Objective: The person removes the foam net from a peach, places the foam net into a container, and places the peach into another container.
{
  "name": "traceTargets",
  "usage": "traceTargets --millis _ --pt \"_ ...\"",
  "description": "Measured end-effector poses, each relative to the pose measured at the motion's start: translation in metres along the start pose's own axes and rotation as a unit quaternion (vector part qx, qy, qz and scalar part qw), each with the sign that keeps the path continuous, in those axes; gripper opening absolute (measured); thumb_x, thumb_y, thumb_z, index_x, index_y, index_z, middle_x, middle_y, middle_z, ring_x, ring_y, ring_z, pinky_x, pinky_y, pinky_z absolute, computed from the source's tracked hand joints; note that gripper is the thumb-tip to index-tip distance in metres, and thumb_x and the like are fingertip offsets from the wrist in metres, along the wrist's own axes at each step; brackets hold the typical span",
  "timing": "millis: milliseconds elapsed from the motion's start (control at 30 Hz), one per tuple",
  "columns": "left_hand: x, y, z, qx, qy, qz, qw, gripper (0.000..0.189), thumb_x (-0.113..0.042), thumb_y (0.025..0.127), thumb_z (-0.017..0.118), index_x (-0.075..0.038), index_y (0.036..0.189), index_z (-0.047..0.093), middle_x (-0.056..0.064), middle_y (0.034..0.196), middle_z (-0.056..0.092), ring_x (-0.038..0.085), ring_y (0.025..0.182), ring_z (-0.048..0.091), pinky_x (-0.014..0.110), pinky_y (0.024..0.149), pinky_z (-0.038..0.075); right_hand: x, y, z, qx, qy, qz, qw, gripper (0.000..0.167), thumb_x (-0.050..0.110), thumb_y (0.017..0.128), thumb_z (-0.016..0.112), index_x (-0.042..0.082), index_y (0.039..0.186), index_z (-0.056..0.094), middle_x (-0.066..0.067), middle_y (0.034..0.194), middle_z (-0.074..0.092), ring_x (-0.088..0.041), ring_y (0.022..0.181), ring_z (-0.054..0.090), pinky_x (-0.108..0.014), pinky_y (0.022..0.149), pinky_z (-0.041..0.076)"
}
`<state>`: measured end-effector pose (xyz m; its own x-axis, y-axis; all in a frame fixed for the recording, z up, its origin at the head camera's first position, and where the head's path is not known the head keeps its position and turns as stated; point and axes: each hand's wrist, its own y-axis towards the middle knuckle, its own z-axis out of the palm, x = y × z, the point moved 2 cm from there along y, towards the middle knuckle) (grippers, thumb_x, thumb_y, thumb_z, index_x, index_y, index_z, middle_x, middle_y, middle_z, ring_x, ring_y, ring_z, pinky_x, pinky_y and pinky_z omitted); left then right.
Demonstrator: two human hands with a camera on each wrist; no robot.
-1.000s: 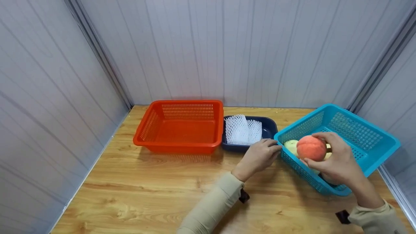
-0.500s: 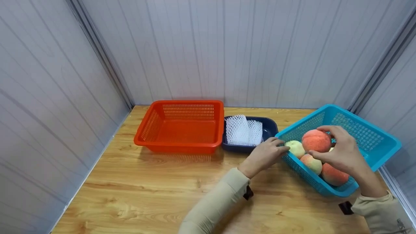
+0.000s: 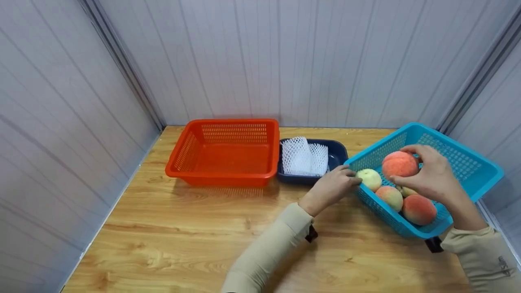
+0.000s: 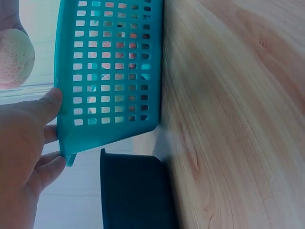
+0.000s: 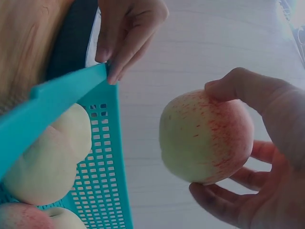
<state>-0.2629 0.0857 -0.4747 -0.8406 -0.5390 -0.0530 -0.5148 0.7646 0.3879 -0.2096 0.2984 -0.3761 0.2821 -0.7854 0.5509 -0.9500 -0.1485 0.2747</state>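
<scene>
My right hand holds a peach between thumb and fingers, raised over the blue basket. In the right wrist view this peach shows a pale green side and red-streaked skin. My left hand pinches the basket's near-left corner rim, with thumb and fingers at the edge in the left wrist view. Inside the basket lie several more peaches, among them a pale one, a pink-and-yellow one and a red one. Another is partly hidden under my right hand.
Left of the blue basket stands a small navy tray holding white foam fruit nets. Beside it is a red-orange basket with nothing in it. Pale panel walls enclose the wooden table at the back and sides.
My right hand has lifted the peach up and slightly right, uncovering the peaches below. My left hand has shifted a little right along the basket's rim.
</scene>
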Motion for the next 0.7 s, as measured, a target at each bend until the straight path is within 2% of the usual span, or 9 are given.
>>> traceTargets --millis 167,333,433,533,700 --pt "0.0 0.003 -0.001 0.009 -0.01 -0.012 0.9998 0.022 -0.027 0.098 0.059 -0.018 0.112 0.073 0.001 0.11 0.067 0.016 0.106 0.054 0.02 0.095 0.04 -0.005 0.016 -0.006 0.058 0.005 0.057 0.9967 0.076 0.038 0.076 0.083 -0.002 0.129 0.047 -0.024 0.121 0.048 -0.038 0.098 0.05 -0.047 0.069 0.049" --pt "0.0 0.004 -0.002 0.004 -0.015 -0.014 0.9998 0.021 -0.026 0.097 0.06 -0.017 0.11 0.073 0.0 0.109 0.067 0.016 0.106 0.054 0.02 0.099 0.037 -0.015 0.039 -0.005 0.135 0.023 0.105 0.985 0.081 0.04 0.08 0.079 -0.005 0.135 0.04 -0.03 0.128 0.043 -0.043 0.105 0.047 -0.053 0.077 0.047" --pt "0.0 0.004 -0.002 -0.002 -0.018 -0.011 0.9998 0.02 -0.026 0.098 0.06 -0.016 0.108 0.073 0.0 0.106 0.067 0.015 0.102 0.054 0.02 0.095 0.039 -0.023 0.053 0.0 0.169 0.029 0.117 0.9782 0.08 0.037 0.082 0.077 -0.007 0.136 0.038 -0.032 0.127 0.042 -0.043 0.106 0.047 -0.052 0.08 0.047" --pt "0.0 0.004 -0.001 -0.003 -0.023 -0.016 0.9996 0.02 -0.026 0.097 0.06 -0.016 0.108 0.073 -0.001 0.105 0.067 0.014 0.099 0.053 0.019 0.091 0.04 -0.033 0.066 0.006 0.186 0.021 0.12 0.9749 0.078 0.037 0.083 0.076 -0.01 0.134 0.038 -0.033 0.123 0.045 -0.043 0.104 0.049 -0.051 0.079 0.047" --pt "-0.001 0.003 -0.001 0.009 -0.024 -0.022 0.9994 0.021 -0.026 0.098 0.059 -0.017 0.111 0.073 -0.001 0.107 0.067 0.013 0.1 0.052 0.018 0.092 0.04 -0.052 0.079 0.015 0.216 0.013 0.132 0.9674 0.077 0.035 0.084 0.075 -0.013 0.133 0.038 -0.034 0.118 0.046 -0.039 0.092 0.052 -0.044 0.069 0.048"
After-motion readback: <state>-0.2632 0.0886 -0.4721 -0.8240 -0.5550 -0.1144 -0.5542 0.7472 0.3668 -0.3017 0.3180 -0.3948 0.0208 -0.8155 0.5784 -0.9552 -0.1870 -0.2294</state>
